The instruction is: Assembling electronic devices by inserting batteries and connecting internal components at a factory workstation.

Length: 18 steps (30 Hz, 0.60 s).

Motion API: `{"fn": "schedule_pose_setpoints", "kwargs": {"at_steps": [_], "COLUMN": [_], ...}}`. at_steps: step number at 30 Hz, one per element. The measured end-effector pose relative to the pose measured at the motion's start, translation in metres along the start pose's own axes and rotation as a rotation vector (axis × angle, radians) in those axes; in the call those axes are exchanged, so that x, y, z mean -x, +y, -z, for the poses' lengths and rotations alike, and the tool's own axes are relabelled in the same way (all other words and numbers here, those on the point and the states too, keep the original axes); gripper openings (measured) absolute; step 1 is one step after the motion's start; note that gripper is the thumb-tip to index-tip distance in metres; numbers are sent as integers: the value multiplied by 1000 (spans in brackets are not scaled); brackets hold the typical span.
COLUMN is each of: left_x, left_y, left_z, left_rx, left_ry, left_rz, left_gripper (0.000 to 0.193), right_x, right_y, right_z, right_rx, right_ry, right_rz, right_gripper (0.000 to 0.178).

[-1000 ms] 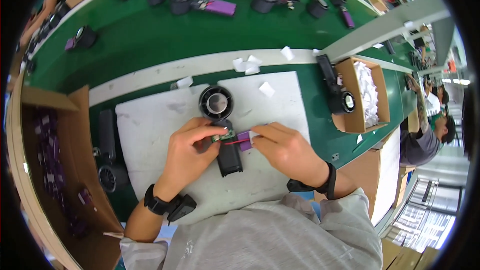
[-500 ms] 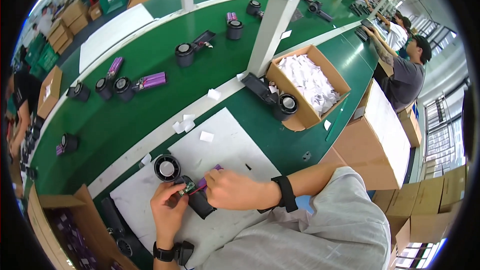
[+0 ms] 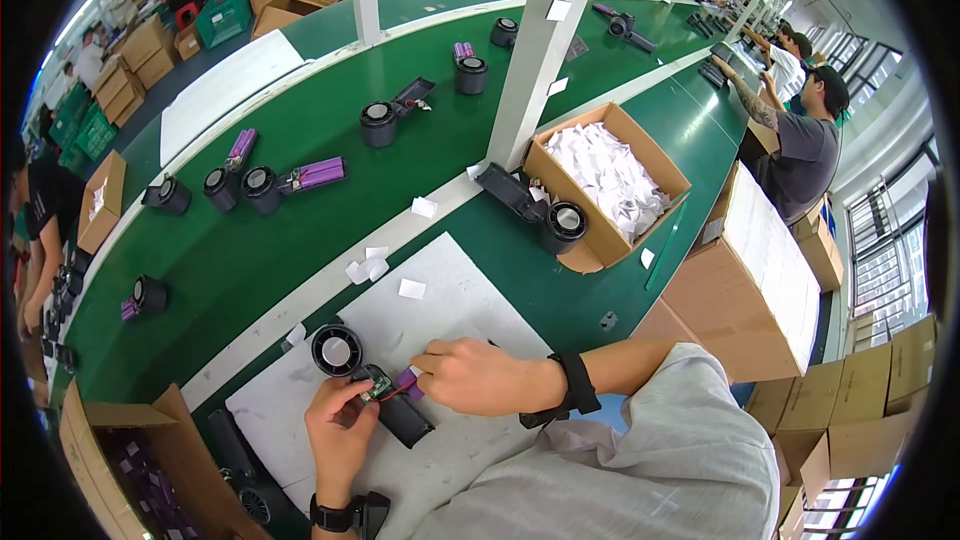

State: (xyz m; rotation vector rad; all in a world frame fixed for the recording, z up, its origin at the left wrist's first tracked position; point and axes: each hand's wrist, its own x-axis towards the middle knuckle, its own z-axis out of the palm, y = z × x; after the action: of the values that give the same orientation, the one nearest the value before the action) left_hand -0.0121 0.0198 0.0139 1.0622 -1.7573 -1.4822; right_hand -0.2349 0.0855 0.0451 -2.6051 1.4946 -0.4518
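A black handheld blower-like device lies in front of me, its round fan end (image 3: 337,349) turned up and its handle housing (image 3: 408,424) pointing toward me. My left hand (image 3: 338,432) pinches a small green circuit board (image 3: 378,386) at the housing's upper end. My right hand (image 3: 482,377) has its fingers closed on a purple battery pack (image 3: 408,381), mostly hidden by the fingers. A red wire (image 3: 398,389) runs between board and pack. Under the device is a white work sheet (image 3: 460,300).
An open carton (image 3: 555,180) of white paper slips stands at the right, a black device beside it. Beyond a pale rail, the green conveyor (image 3: 300,240) carries several devices with purple packs. A carton (image 3: 170,405) of purple packs stands at my left. Co-workers sit farther along.
The purple pack has come down from above my right fist to below its fingers, beside the housing. My left hand keeps its hold on the board. Devices on the conveyor have shifted right.
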Motion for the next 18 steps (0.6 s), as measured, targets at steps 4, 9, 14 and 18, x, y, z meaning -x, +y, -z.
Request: {"fn": "schedule_pose_setpoints", "kwargs": {"at_steps": [4, 9, 14, 18], "left_x": [0, 3, 0, -1], "left_y": [-1, -1, 0, 0], "left_z": [0, 2, 2, 4], "left_rx": [-2, 2, -51, -84], "left_ry": [-6, 5, 3, -2], "left_rz": [-11, -21, -44, -55], "left_gripper": [29, 29, 30, 31], "right_x": [-1, -2, 0, -15], "right_y": [-3, -9, 3, 46], "right_z": [2, -5, -10, 33], "right_rx": [35, 127, 116, 313], "right_ry": [-31, 88, 104, -208], "right_rz": [3, -5, -7, 124], "right_gripper": [8, 13, 17, 17]}}
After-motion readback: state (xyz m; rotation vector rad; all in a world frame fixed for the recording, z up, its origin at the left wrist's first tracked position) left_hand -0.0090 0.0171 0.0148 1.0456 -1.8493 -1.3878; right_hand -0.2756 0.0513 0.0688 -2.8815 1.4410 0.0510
